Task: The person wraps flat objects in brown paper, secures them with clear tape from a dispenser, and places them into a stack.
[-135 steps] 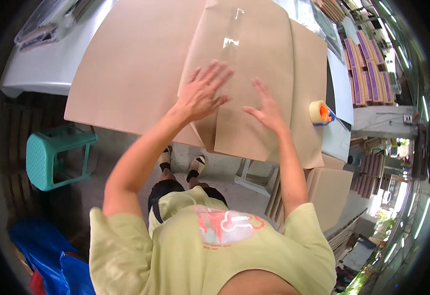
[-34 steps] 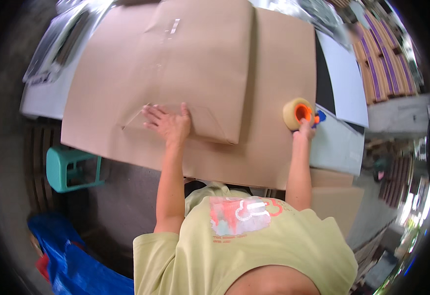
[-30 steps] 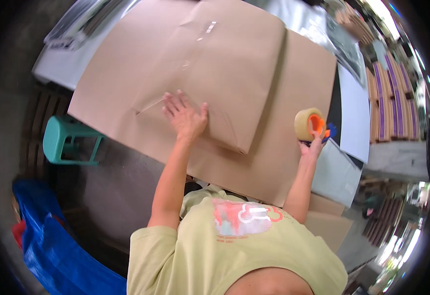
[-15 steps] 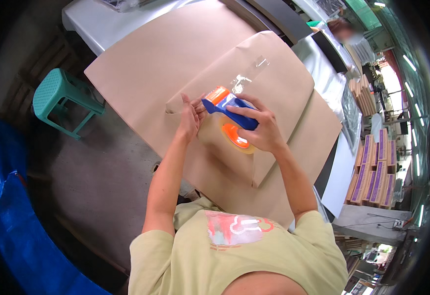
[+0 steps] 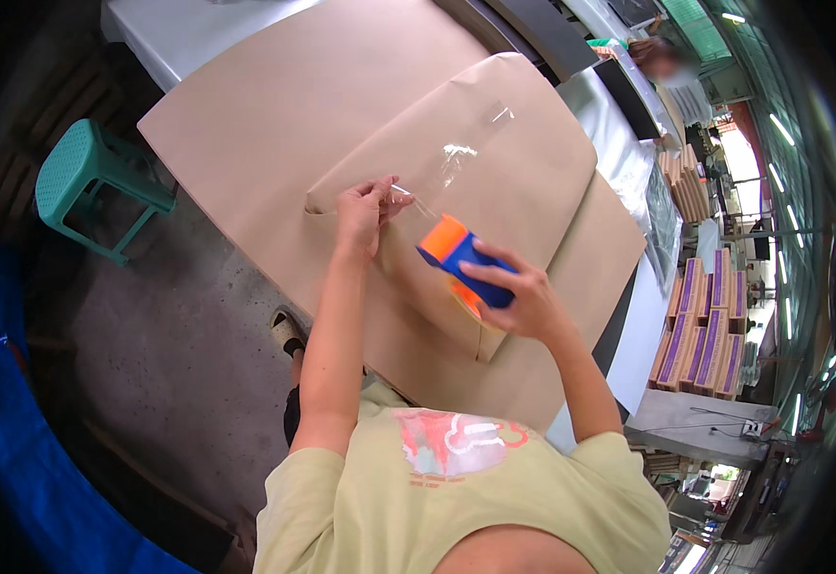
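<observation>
A blue and orange tape dispenser (image 5: 468,263) is in my right hand (image 5: 530,301), gripped by its handle above the near side of a paper-wrapped package. My left hand (image 5: 365,212) is closed in a pinch on the end of a strip of clear tape (image 5: 420,204), which runs toward the dispenser's orange head. The brown package (image 5: 523,167) lies flat under both hands, its folded left corner next to my left hand. Shiny clear tape (image 5: 456,158) is stuck along its top face. Part of the tape roll is hidden behind the dispenser and my right hand.
A larger sheet of brown paper (image 5: 275,124) spreads beneath the package over the table. On the left stands a green plastic stool (image 5: 93,187), with a blue tarp (image 5: 16,411) nearby. Stacked boxes (image 5: 710,325) are at the right. Another person (image 5: 655,59) is at the far right.
My right hand has drawn the dispenser down and to the right, away from my left hand. A strip of clear tape now stretches between them, and my left fingers have closed on it.
</observation>
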`<state>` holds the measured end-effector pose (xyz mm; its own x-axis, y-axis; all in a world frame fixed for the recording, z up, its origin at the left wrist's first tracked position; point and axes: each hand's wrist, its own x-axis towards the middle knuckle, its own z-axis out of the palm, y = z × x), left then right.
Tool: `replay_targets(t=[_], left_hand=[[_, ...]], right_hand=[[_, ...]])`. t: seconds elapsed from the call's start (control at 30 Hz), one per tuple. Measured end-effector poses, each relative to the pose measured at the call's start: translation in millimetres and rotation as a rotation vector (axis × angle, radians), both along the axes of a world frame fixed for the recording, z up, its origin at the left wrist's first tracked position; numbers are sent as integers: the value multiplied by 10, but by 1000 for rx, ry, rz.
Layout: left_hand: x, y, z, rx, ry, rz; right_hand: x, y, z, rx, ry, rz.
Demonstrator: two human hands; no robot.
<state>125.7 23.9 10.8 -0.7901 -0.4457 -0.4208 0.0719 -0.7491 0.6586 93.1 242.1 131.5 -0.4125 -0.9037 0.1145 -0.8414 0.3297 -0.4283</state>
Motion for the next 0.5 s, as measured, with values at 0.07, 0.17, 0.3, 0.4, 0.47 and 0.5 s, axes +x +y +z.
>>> replay_targets(t=[0.07, 0.17, 0.3, 0.4, 0.47, 0.5], left_hand=[[11, 72, -112, -105, 35, 41], [36, 212, -136, -450, 206, 222], [-28, 279, -134, -690, 123, 204], [-10, 84, -213, -1795, -656, 175], [25, 35, -27, -1685, -867, 257], [13, 28, 37, -1630, -968, 302]], right_hand=[[-6, 37, -50, 33, 27, -4], [-83, -198, -81, 44, 32, 9], [-308, -573, -162, 125, 14, 40], [-427, -708, -151, 225, -53, 79], [-444, -722, -162, 264, -79, 73], [-460, -720, -153, 279, -89, 69]])
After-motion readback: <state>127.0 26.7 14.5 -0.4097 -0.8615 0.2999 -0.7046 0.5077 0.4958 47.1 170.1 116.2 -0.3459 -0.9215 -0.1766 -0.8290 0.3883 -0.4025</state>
